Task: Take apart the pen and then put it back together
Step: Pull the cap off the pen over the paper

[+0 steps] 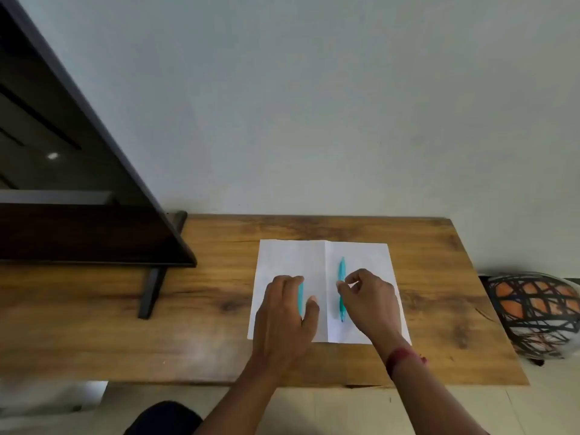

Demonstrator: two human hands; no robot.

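Note:
Two teal pens lie lengthwise on a white creased sheet of paper (292, 255) on the wooden table (219, 296). The right pen (341, 271) lies on the sheet's right half, and my right hand (367, 299) pinches its middle with thumb and fingertips. The left pen (301, 296) lies on the left half, mostly hidden under the fingers of my left hand (285, 312), which rests over it with the thumb apart; whether it grips the pen is unclear.
A dark monitor (78, 183) on a stand (152, 293) fills the left of the table. A wall runs behind the table. A patterned orange and black object (536, 312) sits off the table's right edge.

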